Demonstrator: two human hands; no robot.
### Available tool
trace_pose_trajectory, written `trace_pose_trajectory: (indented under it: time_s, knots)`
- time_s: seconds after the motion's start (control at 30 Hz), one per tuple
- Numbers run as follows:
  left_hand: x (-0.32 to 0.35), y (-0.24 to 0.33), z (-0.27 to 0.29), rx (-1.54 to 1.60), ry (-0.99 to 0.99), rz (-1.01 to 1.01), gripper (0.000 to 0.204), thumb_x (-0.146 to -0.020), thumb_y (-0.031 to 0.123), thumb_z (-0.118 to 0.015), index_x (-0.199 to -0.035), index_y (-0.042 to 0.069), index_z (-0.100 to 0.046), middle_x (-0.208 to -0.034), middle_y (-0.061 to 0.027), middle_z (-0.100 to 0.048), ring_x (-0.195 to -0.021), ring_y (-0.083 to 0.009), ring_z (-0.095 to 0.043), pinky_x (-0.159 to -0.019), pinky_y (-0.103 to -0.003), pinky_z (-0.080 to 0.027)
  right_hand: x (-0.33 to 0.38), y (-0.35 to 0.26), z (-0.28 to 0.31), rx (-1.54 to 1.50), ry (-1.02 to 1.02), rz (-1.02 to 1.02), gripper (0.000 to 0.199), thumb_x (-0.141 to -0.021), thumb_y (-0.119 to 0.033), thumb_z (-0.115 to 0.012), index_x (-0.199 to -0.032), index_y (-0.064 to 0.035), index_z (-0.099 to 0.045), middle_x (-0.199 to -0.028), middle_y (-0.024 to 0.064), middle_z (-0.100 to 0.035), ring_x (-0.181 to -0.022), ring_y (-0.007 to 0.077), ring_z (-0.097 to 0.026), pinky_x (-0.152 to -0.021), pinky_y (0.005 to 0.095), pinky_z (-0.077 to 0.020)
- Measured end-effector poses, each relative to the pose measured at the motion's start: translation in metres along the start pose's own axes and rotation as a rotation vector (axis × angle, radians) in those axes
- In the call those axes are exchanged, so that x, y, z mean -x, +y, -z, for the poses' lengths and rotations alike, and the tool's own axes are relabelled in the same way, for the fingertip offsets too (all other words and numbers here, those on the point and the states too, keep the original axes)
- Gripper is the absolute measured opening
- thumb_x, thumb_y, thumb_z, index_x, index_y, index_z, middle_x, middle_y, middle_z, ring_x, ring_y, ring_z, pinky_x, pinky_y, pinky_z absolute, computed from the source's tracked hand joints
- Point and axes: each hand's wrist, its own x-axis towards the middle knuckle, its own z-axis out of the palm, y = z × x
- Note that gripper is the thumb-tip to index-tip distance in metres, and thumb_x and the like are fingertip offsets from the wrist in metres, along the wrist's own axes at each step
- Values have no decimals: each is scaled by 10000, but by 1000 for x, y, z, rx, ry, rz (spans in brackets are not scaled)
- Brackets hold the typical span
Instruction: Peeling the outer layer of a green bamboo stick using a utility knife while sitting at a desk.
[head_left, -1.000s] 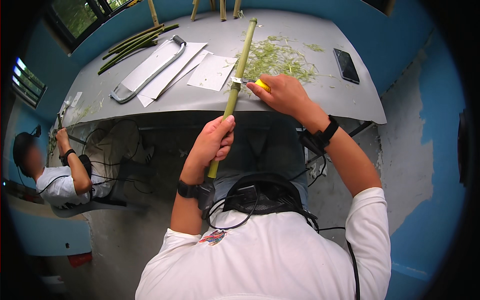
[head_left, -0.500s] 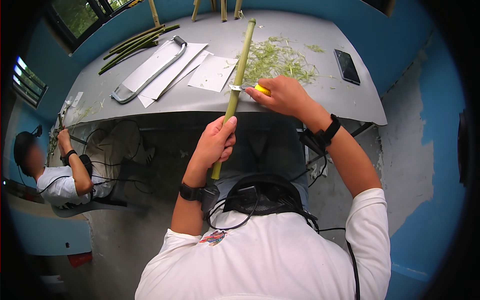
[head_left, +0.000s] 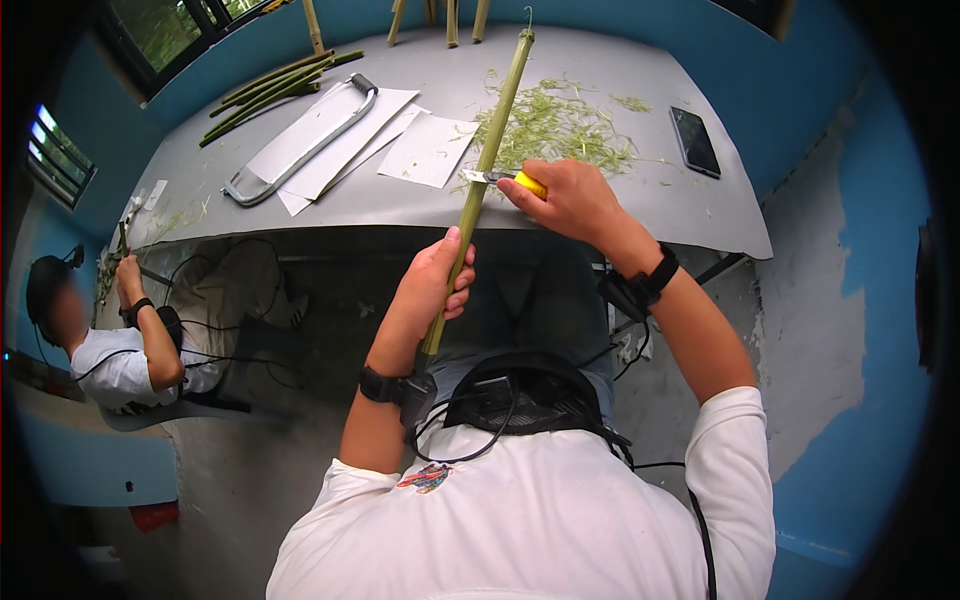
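Observation:
A long green bamboo pole (head_left: 497,125) slants from above my lap out over the table. My left hand (head_left: 433,280) is closed round its lower part, just off the table's near edge. In my right hand (head_left: 570,200) is a yellow-handled blade (head_left: 480,176), its metal end lying across the pole above my left hand. Whether it is a knife or a peeler is too small to tell. A thin curl hangs at the pole's far tip. Beside the pole, green shavings (head_left: 560,125) are strewn over the grey table (head_left: 640,75).
Left of the pole lie white paper sheets (head_left: 428,148) and a bow saw (head_left: 310,140). Several thin green bamboo sticks (head_left: 270,90) rest behind them. A phone (head_left: 694,142) lies at the right. Another person (head_left: 130,350) sits at the far left; cables hang at my waist.
The pole's far end has swung a little to the right, and a thin curl now stands at its tip. The blade and my right hand have shifted slightly right. My left hand keeps its hold.

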Motion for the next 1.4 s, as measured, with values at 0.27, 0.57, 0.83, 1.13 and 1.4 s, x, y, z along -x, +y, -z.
trace_pose_trajectory:
  time_s: [0.27,0.57,0.83,1.13,1.4]
  knots:
    - [-2,-7,-4,7,-5,-29,493,-1207,605,-444,-1080,136,-528,-717,49,-417,-490,-49,-325,-445,-239,-284,-2,-2,1,49,-31,-9,640,-1073,-644,-650,-771,-82,-695,-642,195,-674,-650,449,-703,-614,558,-534]
    - [0,-7,-9,-48,41,-50,495,-1213,604,-428,-1064,143,-527,-707,63,-377,-494,-39,-276,-439,-239,-253,-5,2,0,-29,27,-90,650,-1078,-652,-642,-781,-77,-697,-661,198,-680,-663,458,-697,-624,554,-534]
    - [2,-3,-8,26,17,-15,508,-1216,609,-406,-1053,142,-520,-701,68,-371,-493,-36,-267,-440,-236,-247,-4,-2,6,0,-65,-42,657,-1083,-659,-629,-783,-79,-700,-659,207,-668,-658,467,-682,-624,565,-525]
    - [3,-8,-13,-59,74,-58,509,-1220,603,-394,-1041,142,-516,-696,65,-370,-490,-37,-266,-439,-238,-242,-3,1,-1,-18,-43,-81,653,-1079,-664,-634,-794,-81,-709,-682,202,-683,-678,464,-689,-632,567,-527]
    - [3,-6,-9,-5,16,-28,505,-1218,603,-401,-1052,141,-519,-698,60,-370,-486,-41,-281,-432,-241,-244,-2,2,1,10,-20,-37,673,-1079,-673,-638,-765,-78,-661,-651,192,-667,-658,452,-689,-625,563,-525]
